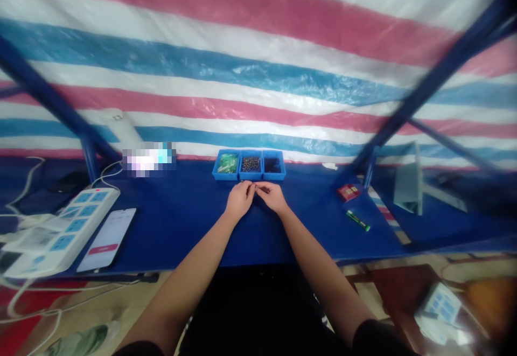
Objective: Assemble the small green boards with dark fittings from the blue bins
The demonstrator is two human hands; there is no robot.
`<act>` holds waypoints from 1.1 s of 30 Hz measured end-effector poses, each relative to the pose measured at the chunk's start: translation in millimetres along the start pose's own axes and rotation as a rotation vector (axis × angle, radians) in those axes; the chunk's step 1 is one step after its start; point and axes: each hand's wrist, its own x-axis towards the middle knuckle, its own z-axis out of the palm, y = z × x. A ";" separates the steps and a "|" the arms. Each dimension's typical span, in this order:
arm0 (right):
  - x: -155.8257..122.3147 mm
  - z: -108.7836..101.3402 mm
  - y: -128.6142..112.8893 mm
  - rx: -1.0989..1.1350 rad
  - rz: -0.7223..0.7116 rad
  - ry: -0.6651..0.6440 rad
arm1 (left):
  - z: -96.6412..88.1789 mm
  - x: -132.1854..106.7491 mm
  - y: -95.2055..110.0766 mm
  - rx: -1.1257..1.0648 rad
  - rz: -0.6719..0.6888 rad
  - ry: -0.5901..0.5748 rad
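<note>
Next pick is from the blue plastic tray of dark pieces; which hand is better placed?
Probably the right hand: it is nearer that blue plastic tray of dark pieces, while the left hand lies farther left.

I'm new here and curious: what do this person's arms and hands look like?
The left hand and right hand are ungloved, with no watch or bracelet visible. Both forearms are bare; black sleeves show along the picture's bottom edge.
</note>
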 end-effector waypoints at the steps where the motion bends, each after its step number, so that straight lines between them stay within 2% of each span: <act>1: 0.2 -0.8 0.9 0.011 -0.002 -0.006 | 0.7 -0.5 -0.1 0.021 0.010 0.005; 11: -12.9 -8.0 9.8 -0.064 -0.023 0.025 | -0.9 -5.7 6.1 0.142 0.146 -0.023; 18: -28.5 -10.3 7.2 -0.138 -0.056 0.018 | -3.8 -19.1 6.8 0.150 0.206 -0.030; 25: -31.9 -6.4 4.1 -0.152 -0.039 -0.015 | -8.3 -27.3 3.3 0.167 0.187 -0.050; 33: -45.9 -6.6 -8.1 -0.266 -0.070 -0.019 | -12.5 -40.4 8.4 0.057 0.144 -0.045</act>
